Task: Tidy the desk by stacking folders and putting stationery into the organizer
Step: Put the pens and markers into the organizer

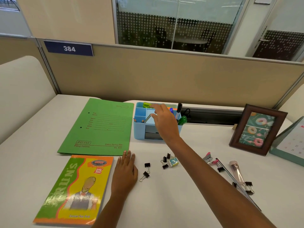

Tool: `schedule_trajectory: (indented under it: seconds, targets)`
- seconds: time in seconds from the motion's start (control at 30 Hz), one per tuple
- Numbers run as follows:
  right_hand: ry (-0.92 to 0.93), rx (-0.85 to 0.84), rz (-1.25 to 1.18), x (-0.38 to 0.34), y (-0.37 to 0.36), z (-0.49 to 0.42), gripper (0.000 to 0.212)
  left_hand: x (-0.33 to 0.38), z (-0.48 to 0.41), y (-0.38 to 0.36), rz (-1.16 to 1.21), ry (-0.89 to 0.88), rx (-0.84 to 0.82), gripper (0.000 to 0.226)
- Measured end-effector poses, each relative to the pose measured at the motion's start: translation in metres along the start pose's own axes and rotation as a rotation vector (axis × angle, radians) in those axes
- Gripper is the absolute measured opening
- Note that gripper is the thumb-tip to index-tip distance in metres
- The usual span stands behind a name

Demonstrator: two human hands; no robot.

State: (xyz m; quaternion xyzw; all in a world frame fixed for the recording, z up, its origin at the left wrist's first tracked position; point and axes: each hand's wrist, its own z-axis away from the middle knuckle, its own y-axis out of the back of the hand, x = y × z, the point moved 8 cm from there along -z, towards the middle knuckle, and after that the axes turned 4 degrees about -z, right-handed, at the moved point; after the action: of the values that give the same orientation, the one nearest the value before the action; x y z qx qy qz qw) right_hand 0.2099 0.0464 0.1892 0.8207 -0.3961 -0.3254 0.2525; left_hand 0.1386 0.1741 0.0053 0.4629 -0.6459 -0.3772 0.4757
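A green folder (98, 127) lies flat at the back left of the desk, with a yellow-green exercise notebook (75, 190) in front of it. The blue organizer (139, 130) stands beside the folder and holds pencils, a black marker (179, 109) and a green marker (182, 120). My right hand (162, 119) reaches over the organizer with fingers spread. Its fingertips are at a lime-green item (146, 105) in the back compartment. My left hand (125, 171) rests flat on the desk beside the notebook. Several black binder clips (146, 170) and an eraser (173, 162) lie loose.
A pink stapler (208, 157), a long dark ruler (236, 183), a pink tube (236, 171) and more clips (248, 186) lie at the right. A brown photo frame (258, 129) and a desk calendar (291, 145) stand at the far right. A beige partition runs behind the desk.
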Motion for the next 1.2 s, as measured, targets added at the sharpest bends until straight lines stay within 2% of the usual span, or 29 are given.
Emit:
schedule_trajectory:
  seconds: [0.27, 0.43, 0.67, 0.87, 1.07, 1.2]
  targets:
    - [-0.158, 0.022, -0.031, 0.06, 0.024, 0.088, 0.025, 0.003, -0.002, 0.0, -0.028, -0.013, -0.021, 0.05]
    - [-0.372, -0.003, 0.022, 0.114, 0.048, 0.15, 0.016, 0.001, -0.003, -0.003, -0.017, -0.014, -0.055, 0.051]
    - [-0.458, 0.018, 0.365, 0.153, 0.092, 0.202, 0.025, 0.001, -0.001, -0.003, 0.026, 0.005, -0.05, 0.054]
    - [-0.622, -0.089, 0.553, 0.169, 0.107, 0.231, 0.043, 0.004, 0.003, 0.002, 0.031, 0.005, -0.039, 0.054]
    - [-0.6, -0.097, 0.667, 0.169, 0.118, 0.234, 0.046, 0.005, 0.004, 0.003, 0.026, 0.003, -0.039, 0.053]
    - [-0.615, -0.093, 0.611, 0.167, 0.122, 0.224, 0.039, 0.007, 0.004, 0.005, 0.024, 0.0, -0.037, 0.053]
